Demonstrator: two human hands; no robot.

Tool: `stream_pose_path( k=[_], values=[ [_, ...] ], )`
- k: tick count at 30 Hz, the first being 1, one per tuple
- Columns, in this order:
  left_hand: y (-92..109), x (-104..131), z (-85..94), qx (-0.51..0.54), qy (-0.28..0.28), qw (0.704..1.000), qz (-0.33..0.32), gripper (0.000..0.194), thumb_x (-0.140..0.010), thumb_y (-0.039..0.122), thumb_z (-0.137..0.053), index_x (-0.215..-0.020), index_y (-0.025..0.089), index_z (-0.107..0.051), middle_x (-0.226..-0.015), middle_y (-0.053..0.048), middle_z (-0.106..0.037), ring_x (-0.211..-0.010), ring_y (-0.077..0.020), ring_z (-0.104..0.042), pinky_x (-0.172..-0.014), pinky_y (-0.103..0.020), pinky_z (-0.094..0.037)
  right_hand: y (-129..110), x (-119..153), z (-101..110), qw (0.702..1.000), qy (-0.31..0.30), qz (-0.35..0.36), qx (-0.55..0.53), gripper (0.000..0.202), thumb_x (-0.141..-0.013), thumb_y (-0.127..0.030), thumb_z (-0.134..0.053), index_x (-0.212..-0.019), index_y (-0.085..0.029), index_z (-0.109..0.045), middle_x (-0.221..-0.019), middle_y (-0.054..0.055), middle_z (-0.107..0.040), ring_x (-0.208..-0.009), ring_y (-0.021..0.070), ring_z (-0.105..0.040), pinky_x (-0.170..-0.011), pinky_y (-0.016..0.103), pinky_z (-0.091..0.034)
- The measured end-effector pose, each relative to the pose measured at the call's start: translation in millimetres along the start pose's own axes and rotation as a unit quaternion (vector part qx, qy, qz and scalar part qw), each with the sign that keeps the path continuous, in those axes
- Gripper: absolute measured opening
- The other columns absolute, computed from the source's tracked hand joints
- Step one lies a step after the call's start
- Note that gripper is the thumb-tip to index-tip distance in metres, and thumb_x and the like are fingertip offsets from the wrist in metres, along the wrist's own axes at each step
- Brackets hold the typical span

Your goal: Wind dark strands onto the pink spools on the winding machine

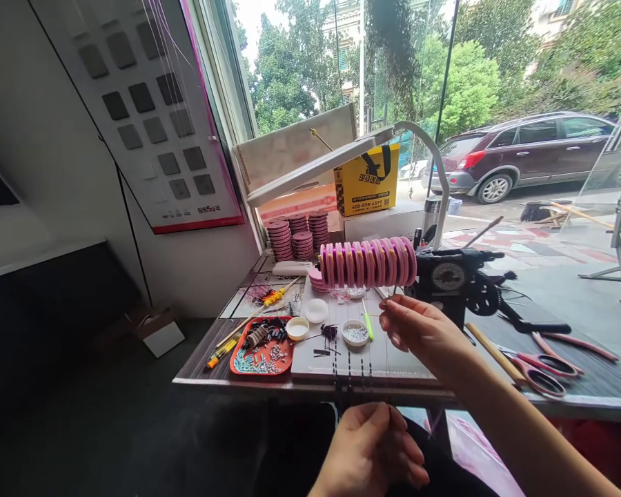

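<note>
The right hand [419, 331] hovers over the white board [362, 362], fingertips pinched narrow on what looks like a fine thread, too thin to be sure. Just left of that pinch sits a small bead dish [355, 333]. The left hand [372, 449] curls loosely below the table edge [248, 383]; whether it holds anything I cannot tell.

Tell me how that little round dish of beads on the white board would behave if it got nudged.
The small dish of beads looks shallow and light, so it would probably slide easily on the smooth white board. It is open-topped, so a sharp knock might scatter beads. Its low, wide shape makes tipping unlikely.
</note>
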State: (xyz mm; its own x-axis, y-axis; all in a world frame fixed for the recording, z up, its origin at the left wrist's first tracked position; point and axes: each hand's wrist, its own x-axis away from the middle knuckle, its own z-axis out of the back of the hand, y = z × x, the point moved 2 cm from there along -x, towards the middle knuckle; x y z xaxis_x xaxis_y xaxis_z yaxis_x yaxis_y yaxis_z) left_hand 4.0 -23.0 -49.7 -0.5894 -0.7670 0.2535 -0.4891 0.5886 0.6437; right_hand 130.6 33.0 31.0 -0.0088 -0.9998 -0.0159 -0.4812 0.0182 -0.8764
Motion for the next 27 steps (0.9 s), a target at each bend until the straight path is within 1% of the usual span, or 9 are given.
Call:
stream_pose_path(
  k=[2,6,8,11,14,17,22,24,27],
  values=[
    [-1.2,1.2,1.9,0.005,-0.013,1.000,-0.003,0.042,-0.057,0.046,-0.078,-0.066,0.009,-0.061,-0.050,-0.006,-0.065,-0.039,-0.0137,-0.060,-0.038,-0.018,-0.046,-0.3,-0.6,0.4,1.000,0.001,0.001,0.002,0.042,-0.049,-0.043,-0.081,-0.068,-0.015,-0.055,-0.052,-0.001,-0.060,-0.038,0.0056,-0.045,-0.038,0.019,-0.027],
    [-3.5,2.9,9.7,0.016,-0.054,0.998,-0.006,0.029,-0.073,0.038,-0.069,-0.074,0.009,-0.063,-0.059,-0.008,-0.069,-0.049,-0.0143,-0.065,-0.046,-0.019,-0.048,-0.7,-1.7,0.8,1.000,0.003,0.003,0.009,0.042,-0.049,-0.044,-0.080,-0.068,-0.016,-0.055,-0.051,-0.001,-0.059,-0.038,0.0061,-0.044,-0.037,0.020,-0.026],
    [-3.4,3.8,13.0,0.025,-0.069,0.997,-0.005,0.026,-0.077,0.036,-0.065,-0.076,0.010,-0.064,-0.062,-0.008,-0.070,-0.052,-0.0145,-0.065,-0.048,-0.020,-0.048,-0.5,-2.0,0.9,1.000,0.002,0.004,0.008,0.042,-0.049,-0.044,-0.080,-0.068,-0.016,-0.055,-0.051,-0.001,-0.059,-0.038,0.0061,-0.044,-0.037,0.020,-0.026],
    [-1.7,6.4,13.6,0.029,-0.082,0.996,0.004,0.025,-0.078,0.035,-0.064,-0.075,0.010,-0.065,-0.063,-0.008,-0.070,-0.054,-0.0146,-0.066,-0.051,-0.020,-0.048,0.6,-2.5,0.8,1.000,-0.004,0.006,0.003,0.042,-0.051,-0.043,-0.080,-0.069,-0.015,-0.054,-0.052,-0.001,-0.059,-0.038,0.0060,-0.045,-0.037,0.020,-0.026],
    [1.1,10.7,10.8,0.024,-0.079,0.997,0.011,0.023,-0.080,0.032,-0.061,-0.076,0.010,-0.065,-0.066,-0.007,-0.071,-0.056,-0.0147,-0.066,-0.053,-0.021,-0.048,1.9,-3.6,0.8,1.000,-0.013,0.009,0.001,0.040,-0.054,-0.042,-0.079,-0.069,-0.015,-0.054,-0.052,-0.002,-0.059,-0.038,0.0056,-0.045,-0.038,0.019,-0.026],
    [3.1,14.3,9.1,0.035,-0.078,0.996,0.005,0.019,-0.081,0.027,-0.062,-0.083,0.010,-0.067,-0.070,-0.007,-0.071,-0.060,-0.0145,-0.067,-0.057,-0.022,-0.049,1.9,-5.0,1.2,1.000,-0.015,0.011,0.000,0.039,-0.055,-0.041,-0.078,-0.070,-0.015,-0.053,-0.052,-0.001,-0.059,-0.039,0.0055,-0.046,-0.038,0.018,-0.027],
    [1.7,16.4,11.5,0.045,-0.089,0.995,0.004,0.020,-0.078,0.024,-0.066,-0.092,0.011,-0.068,-0.071,-0.006,-0.072,-0.061,-0.0135,-0.067,-0.058,-0.022,-0.048,-4.1,-8.9,1.7,0.999,0.001,0.036,0.036,0.046,-0.060,-0.049,-0.072,-0.086,-0.017,-0.052,-0.048,-0.001,-0.060,-0.034,0.0072,-0.043,-0.037,0.019,-0.022],
    [-0.7,16.7,14.5,0.037,-0.092,0.995,0.006,0.022,-0.077,0.026,-0.066,-0.094,0.012,-0.067,-0.070,-0.005,-0.071,-0.061,-0.0138,-0.067,-0.058,-0.022,-0.048,-6.3,-10.8,1.3,0.998,0.004,0.040,0.050,0.047,-0.059,-0.050,-0.072,-0.084,-0.018,-0.049,-0.048,0.000,-0.061,-0.033,0.0071,-0.041,-0.036,0.019,-0.020],
    [-2.8,18.6,19.5,0.023,-0.097,0.995,0.004,0.023,-0.078,0.027,-0.065,-0.097,0.014,-0.066,-0.072,-0.005,-0.071,-0.063,-0.0139,-0.067,-0.059,-0.022,-0.047,-7.1,-13.6,1.0,0.998,0.001,0.035,0.050,0.046,-0.057,-0.050,-0.073,-0.079,-0.019,-0.047,-0.049,0.000,-0.062,-0.033,0.0071,-0.042,-0.037,0.019,-0.021]
  ],
)
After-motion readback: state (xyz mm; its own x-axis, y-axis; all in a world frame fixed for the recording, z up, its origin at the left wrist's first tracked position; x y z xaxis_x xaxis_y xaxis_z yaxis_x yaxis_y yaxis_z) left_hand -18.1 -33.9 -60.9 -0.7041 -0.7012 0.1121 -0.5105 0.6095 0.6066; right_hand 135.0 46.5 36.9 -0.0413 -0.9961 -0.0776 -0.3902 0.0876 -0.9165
